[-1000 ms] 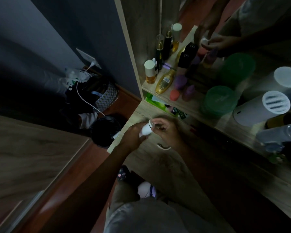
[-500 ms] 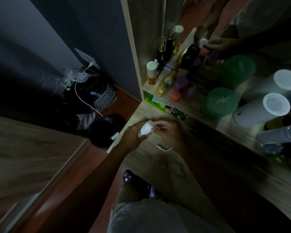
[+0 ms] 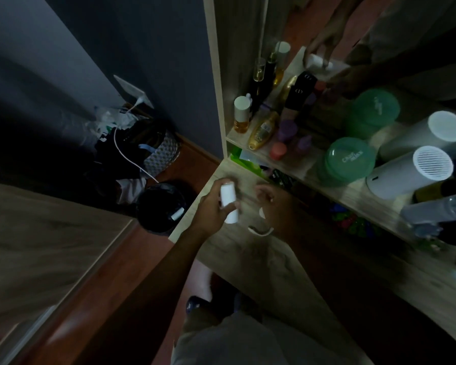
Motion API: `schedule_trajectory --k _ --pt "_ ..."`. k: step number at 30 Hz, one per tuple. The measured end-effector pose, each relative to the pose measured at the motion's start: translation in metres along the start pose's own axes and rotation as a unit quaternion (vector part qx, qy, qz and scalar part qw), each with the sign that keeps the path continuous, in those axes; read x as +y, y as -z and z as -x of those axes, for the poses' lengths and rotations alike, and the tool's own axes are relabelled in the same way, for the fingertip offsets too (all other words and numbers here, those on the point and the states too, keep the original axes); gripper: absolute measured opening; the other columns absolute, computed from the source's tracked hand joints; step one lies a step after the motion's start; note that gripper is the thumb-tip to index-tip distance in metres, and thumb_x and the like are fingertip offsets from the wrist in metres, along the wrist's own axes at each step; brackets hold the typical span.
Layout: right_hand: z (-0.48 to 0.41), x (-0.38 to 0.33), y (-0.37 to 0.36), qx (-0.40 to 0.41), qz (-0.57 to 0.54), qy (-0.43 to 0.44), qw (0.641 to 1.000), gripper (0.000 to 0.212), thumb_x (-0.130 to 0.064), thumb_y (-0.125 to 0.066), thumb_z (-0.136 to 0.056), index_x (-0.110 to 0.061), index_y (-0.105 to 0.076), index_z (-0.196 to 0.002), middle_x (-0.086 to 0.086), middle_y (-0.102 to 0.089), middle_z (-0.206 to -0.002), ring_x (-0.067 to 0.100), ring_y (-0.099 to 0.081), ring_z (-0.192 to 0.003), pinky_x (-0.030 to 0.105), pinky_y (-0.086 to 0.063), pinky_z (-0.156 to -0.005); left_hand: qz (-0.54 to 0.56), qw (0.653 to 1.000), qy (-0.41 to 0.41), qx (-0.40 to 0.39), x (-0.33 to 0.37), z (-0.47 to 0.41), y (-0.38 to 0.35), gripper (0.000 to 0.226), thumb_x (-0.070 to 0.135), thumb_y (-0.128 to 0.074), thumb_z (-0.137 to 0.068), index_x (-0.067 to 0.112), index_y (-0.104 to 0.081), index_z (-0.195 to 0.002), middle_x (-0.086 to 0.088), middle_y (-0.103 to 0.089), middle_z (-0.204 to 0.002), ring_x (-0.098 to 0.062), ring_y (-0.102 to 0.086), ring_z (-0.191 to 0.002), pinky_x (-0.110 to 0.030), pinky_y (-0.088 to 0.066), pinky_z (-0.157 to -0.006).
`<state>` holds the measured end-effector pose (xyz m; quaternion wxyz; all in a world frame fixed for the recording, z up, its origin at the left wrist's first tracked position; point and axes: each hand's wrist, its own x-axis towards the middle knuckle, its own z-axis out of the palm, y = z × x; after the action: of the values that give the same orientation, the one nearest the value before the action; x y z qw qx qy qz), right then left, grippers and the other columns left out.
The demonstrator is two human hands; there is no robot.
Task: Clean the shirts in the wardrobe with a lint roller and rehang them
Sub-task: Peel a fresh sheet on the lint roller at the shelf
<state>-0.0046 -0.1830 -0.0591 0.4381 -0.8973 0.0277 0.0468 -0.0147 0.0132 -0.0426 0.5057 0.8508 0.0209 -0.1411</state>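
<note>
A white lint roller [image 3: 228, 200] stands nearly upright in my left hand [image 3: 211, 213], which grips it over the left end of a light wooden tabletop [image 3: 261, 259]. My right hand [image 3: 277, 209] hovers just to the right of the roller, a small gap away, with loosely bent fingers and nothing I can make out in them. A thin white curved piece [image 3: 258, 231] lies on the tabletop under that hand. No shirt is in view. The room is dim and the hands are blurred.
A shelf behind the tabletop holds several bottles [image 3: 262, 130], green tubs [image 3: 345, 160] and a white cylinder [image 3: 411, 175], with a mirror [image 3: 353, 35] above. A black bin [image 3: 161, 206] and bags [image 3: 158, 151] sit on the floor at left. A wooden panel [image 3: 37, 246] stands at far left.
My right hand has let go of the roller's top and drawn off to the right. My left hand has tipped the roller more upright and keeps hold of it.
</note>
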Motion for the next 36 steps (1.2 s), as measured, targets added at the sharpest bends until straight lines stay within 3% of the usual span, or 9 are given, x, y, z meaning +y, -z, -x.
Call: schedule_trajectory --k 3,8,12,16,19,24,31,34,36 --pt "0.006 0.024 -0.002 0.004 0.16 0.017 0.987 0.028 -0.019 -0.051 -0.095 -0.005 -0.074 -0.103 0.016 -0.074 -0.098 0.032 -0.07 -0.091 0.041 -0.053 -0.086 0.032 0.999 0.0 0.024 -0.004 0.0 0.003 0.061 0.037 -0.073 -0.083 0.02 -0.049 -0.136 0.001 -0.06 -0.124 -0.022 -0.063 -0.105 -0.046 -0.057 -0.087" --pt "0.005 0.031 -0.008 -0.184 0.233 -0.041 0.954 0.039 -0.023 -0.045 -0.1 -0.012 -0.056 -0.135 0.011 -0.058 -0.136 0.029 -0.052 -0.126 0.037 -0.038 -0.109 0.114 0.989 0.052 0.073 -0.006 -0.001 0.008 0.053 0.023 -0.079 -0.086 0.021 -0.052 -0.132 0.002 -0.061 -0.117 -0.013 -0.061 -0.101 -0.035 -0.056 -0.082" --pt "0.0 0.024 -0.011 -0.206 0.288 -0.008 0.935 0.054 -0.031 -0.061 -0.092 -0.009 -0.05 -0.14 0.014 -0.056 -0.137 0.029 -0.051 -0.129 0.039 -0.037 -0.111 0.193 0.973 0.091 0.085 0.0 0.0 0.015 0.048 0.018 -0.075 -0.089 0.02 -0.052 -0.131 -0.008 -0.06 -0.122 -0.022 -0.062 -0.104 -0.031 -0.06 -0.067" --pt "-0.002 0.017 -0.011 -0.189 0.338 -0.005 0.922 0.046 -0.027 -0.051 -0.095 -0.01 -0.05 -0.139 0.012 -0.058 -0.133 0.028 -0.054 -0.124 0.035 -0.04 -0.104 0.231 0.959 0.137 0.087 0.004 -0.001 0.019 0.055 0.018 -0.072 -0.092 0.013 -0.047 -0.14 -0.011 -0.06 -0.121 -0.012 -0.063 -0.093 -0.017 -0.055 -0.057" --pt "-0.005 0.014 -0.011 -0.19 0.305 -0.022 0.933 0.043 -0.027 -0.058 -0.092 -0.005 -0.058 -0.129 0.015 -0.063 -0.125 0.029 -0.06 -0.117 0.036 -0.045 -0.1 0.258 0.95 0.154 0.082 0.0 -0.001 0.022 0.057 0.02 -0.074 -0.091 0.011 -0.046 -0.14 -0.015 -0.062 -0.126 -0.016 -0.066 -0.099 -0.02 -0.057 -0.061" --pt "-0.003 0.013 -0.008 -0.143 0.27 -0.053 0.951 0.03 -0.008 -0.048 -0.097 0.005 -0.063 -0.118 0.02 -0.064 -0.121 0.031 -0.06 -0.115 0.035 -0.044 -0.099 0.302 0.929 0.191 0.094 -0.005 0.005 0.018 0.055 0.023 -0.074 -0.09 0.011 -0.049 -0.137 -0.017 -0.063 -0.128 -0.025 -0.067 -0.11 -0.023 -0.06 -0.065" --pt "-0.002 0.014 0.005 -0.178 0.202 -0.037 0.962 0.018 -0.015 -0.068 -0.088 -0.009 -0.071 -0.104 0.009 -0.071 -0.108 0.023 -0.067 -0.102 0.031 -0.05 -0.086 0.348 0.905 0.227 0.091 -0.006 0.003 0.007 0.058 0.031 -0.076 -0.088 0.015 -0.051 -0.138 -0.015 -0.064 -0.125 -0.031 -0.068 -0.11 -0.028 -0.059 -0.065" --pt "0.004 0.002 0.016 -0.146 0.027 -0.084 0.985 0.019 -0.007 -0.074 -0.082 -0.006 -0.072 -0.101 0.008 -0.073 -0.096 0.016 -0.066 -0.084 0.029 -0.05 -0.075 0.383 0.889 0.233 0.09 -0.007 0.001 0.004 0.057 0.032 -0.077 -0.088 0.014 -0.052 -0.135 -0.018 -0.064 -0.126 -0.03 -0.07 -0.106 -0.031 -0.06 -0.067" --pt "0.007 -0.01 0.024 -0.128 -0.079 -0.125 0.981 0.02 -0.006 -0.078 -0.079 -0.008 -0.072 -0.099 0.0 -0.072 -0.087 0.005 -0.065 -0.075 0.021 -0.051 -0.068 0.405 0.877 0.242 0.092 -0.006 0.0 0.003 0.057 0.034 -0.075 -0.088 0.012 -0.052 -0.135 -0.02 -0.064 -0.126 -0.028 -0.072 -0.102 -0.031 -0.06 -0.068"
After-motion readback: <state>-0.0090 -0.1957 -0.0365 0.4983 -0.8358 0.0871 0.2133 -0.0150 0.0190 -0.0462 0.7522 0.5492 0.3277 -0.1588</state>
